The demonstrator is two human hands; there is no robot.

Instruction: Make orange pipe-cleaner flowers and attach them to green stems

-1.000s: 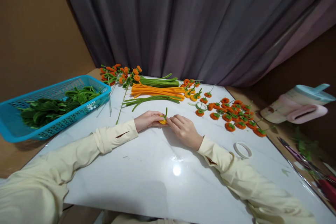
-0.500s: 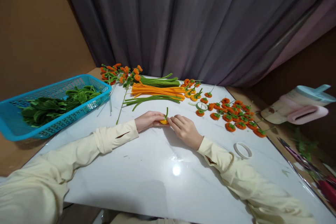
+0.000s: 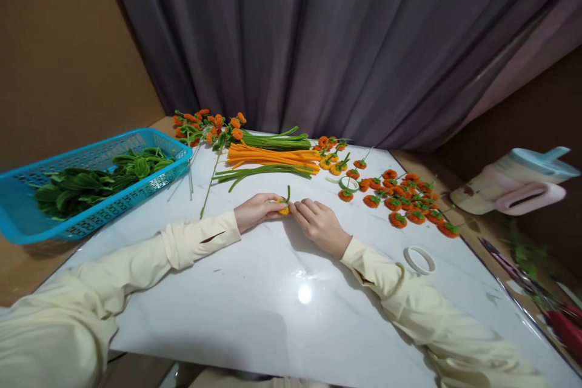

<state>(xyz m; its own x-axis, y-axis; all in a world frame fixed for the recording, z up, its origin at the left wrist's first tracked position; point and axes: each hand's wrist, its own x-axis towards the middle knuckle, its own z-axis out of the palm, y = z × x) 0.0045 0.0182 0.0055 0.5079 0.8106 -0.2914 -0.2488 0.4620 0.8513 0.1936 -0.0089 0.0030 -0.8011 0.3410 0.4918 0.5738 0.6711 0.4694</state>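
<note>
At the middle of a white table [image 3: 245,309], seen from where I stand in the room, a small yellow flower head [image 3: 285,211] is pinched between the thumb and fingers of the left hand [image 3: 257,212]. Its green stub [image 3: 288,193] points upward, presumably so that the base is exposed and the petals are shielded. The right hand [image 3: 321,225] is curled, its fingertips gathered at the flower's right side; whether they grip a strand or merely touch the flower, I cannot tell. Both forearms slant inward, an arrangement that probably steadies the piece.

Beyond the hands, orange strips [image 3: 273,159] lie between a far green bundle [image 3: 277,142] and a near green bundle [image 3: 266,171], apparently sorted by colour for easy reach. To the right, orange flower heads [image 3: 398,220] are spread out, perhaps to prevent crushing; a green tape roll [image 3: 349,190] sits among the nearest ones. A white ring [image 3: 421,271] lies close beside the right sleeve [image 3: 409,297], where the elbow could nudge it. A blue basket [image 3: 131,199] of leaves [image 3: 77,191] bounds the left side; a lidded cup [image 3: 530,185] stands beyond the flowers at right.
</note>
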